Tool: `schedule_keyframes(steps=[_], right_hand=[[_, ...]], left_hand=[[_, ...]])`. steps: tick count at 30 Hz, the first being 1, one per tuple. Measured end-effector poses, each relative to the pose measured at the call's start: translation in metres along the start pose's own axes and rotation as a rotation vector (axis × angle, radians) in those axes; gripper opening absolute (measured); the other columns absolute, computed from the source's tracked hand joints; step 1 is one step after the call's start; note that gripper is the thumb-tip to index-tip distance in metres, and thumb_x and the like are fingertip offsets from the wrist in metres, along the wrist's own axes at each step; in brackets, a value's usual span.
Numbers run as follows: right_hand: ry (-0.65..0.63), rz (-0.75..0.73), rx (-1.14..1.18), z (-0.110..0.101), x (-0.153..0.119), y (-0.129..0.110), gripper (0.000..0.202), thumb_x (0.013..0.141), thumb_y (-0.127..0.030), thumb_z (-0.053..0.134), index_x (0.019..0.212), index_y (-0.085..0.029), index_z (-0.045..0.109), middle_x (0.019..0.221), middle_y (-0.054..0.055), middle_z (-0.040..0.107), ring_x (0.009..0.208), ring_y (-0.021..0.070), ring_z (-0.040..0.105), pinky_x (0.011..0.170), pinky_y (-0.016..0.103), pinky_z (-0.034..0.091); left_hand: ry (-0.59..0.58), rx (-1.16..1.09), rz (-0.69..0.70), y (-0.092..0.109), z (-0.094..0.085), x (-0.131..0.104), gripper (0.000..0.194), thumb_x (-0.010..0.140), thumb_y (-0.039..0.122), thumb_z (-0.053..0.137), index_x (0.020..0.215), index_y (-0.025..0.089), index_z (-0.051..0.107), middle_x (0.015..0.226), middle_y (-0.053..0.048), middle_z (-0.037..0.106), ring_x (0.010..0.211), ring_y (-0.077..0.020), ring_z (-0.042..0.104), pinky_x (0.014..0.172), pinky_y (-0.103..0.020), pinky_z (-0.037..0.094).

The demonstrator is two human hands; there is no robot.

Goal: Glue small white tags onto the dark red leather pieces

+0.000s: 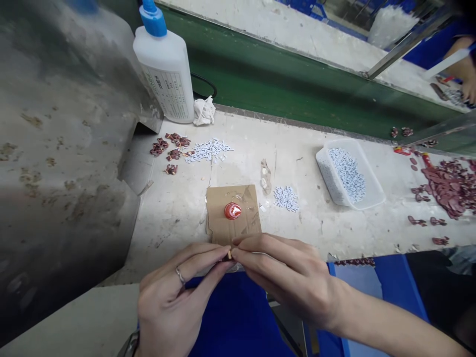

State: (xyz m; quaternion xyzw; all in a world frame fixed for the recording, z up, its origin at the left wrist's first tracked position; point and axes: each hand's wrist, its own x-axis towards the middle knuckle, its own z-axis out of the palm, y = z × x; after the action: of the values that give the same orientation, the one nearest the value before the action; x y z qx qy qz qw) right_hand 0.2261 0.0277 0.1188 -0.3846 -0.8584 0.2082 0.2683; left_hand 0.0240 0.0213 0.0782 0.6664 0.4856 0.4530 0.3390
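My left hand (178,292), with a ring on one finger, is closed in a pinch at the table's front edge. My right hand (286,277) meets it fingertip to fingertip, also pinching. Between them shows a small tan-and-dark piece (229,254), mostly hidden by the fingers, so its kind cannot be made out. Just beyond the fingertips lies a piece of brown cardboard (219,198). On it sits a small round cap-like dish (232,211) with glossy red and white on it. Right of the cardboard is a small pile of tiny white-blue pieces (286,198).
A white bottle with a blue cap (167,74) stands at back left beside crumpled tissue (204,110). Dark red small parts (173,148) lie near more white pieces (210,150). A plastic tub (374,191) and a dark red heap (446,188) are right. A metal housing (67,148) bounds the left.
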Motion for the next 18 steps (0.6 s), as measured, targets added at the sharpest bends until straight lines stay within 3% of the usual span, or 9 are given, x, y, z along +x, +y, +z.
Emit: schedule_keyframes(steps=[8, 12, 18], right_hand=[[0.097, 0.186, 0.108, -0.001, -0.002, -0.007, 0.023, 0.099, -0.010, 0.062, 0.119, -0.019, 0.069, 0.101, 0.009, 0.076, 0.083, 0.0186, 0.076, 0.068, 0.029, 0.066], [0.222, 0.354, 0.338, -0.003, -0.001, -0.008, 0.041, 0.089, -0.013, 0.074, 0.128, -0.022, 0.066, 0.108, 0.006, 0.075, 0.097, 0.0193, 0.075, 0.085, 0.032, 0.067], [0.077, 0.528, 0.743, -0.001, 0.009, -0.006, 0.016, 0.090, -0.018, 0.077, 0.106, -0.022, 0.076, 0.104, 0.002, 0.078, 0.096, 0.0155, 0.076, 0.092, 0.030, 0.066]], left_hand=[[0.004, -0.052, -0.031, 0.009, 0.001, 0.005, 0.020, 0.084, 0.016, 0.078, 0.099, 0.029, 0.075, 0.099, 0.009, 0.078, 0.082, -0.0052, 0.074, 0.082, -0.010, 0.063], [0.031, -0.050, -0.018, 0.016, 0.003, 0.009, 0.019, 0.085, 0.018, 0.078, 0.099, 0.031, 0.075, 0.099, 0.014, 0.078, 0.082, 0.0006, 0.074, 0.087, -0.001, 0.058], [0.063, 0.046, -0.064, 0.008, 0.004, 0.002, 0.029, 0.087, 0.029, 0.079, 0.114, 0.037, 0.072, 0.102, 0.018, 0.078, 0.085, 0.0018, 0.075, 0.092, 0.001, 0.054]])
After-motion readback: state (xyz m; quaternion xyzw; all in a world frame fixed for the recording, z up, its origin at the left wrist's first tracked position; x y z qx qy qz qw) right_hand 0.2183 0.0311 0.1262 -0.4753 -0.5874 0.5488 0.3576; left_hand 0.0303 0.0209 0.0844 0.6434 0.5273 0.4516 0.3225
